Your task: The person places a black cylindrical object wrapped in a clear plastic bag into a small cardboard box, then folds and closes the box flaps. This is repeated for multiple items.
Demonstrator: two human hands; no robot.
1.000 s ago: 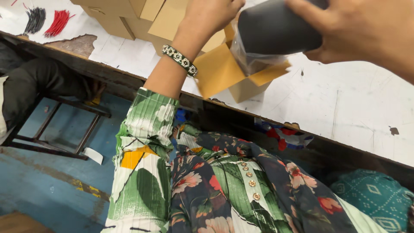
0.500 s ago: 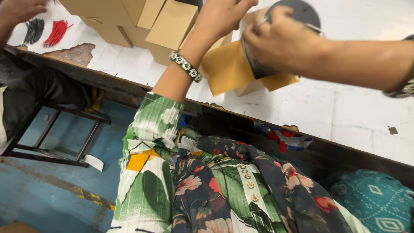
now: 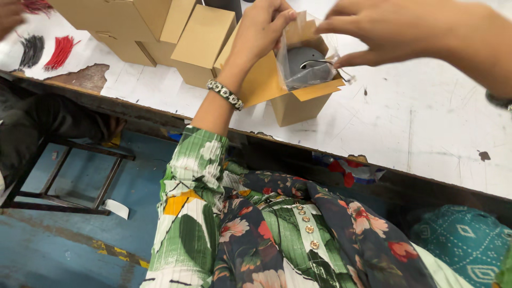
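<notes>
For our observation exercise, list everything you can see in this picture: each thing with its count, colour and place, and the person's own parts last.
open box: one, brown card, table edge
bagged object: one, dark grey in clear plastic, inside the open box
stacked boxes: several, brown, upper left
wire bundles: two, black and red, far left
table: one, white, scuffed
stool: one, dark metal, on the blue floor
bracelet: one, beaded, left wrist
left hand: gripping the bag's edge
right hand: pinching the bag's other edge

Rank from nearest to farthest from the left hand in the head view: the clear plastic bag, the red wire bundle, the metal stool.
1. Clear plastic bag, pinched by the left hand over the open box.
2. Red wire bundle, far left on the table.
3. Metal stool, below on the floor.
</notes>
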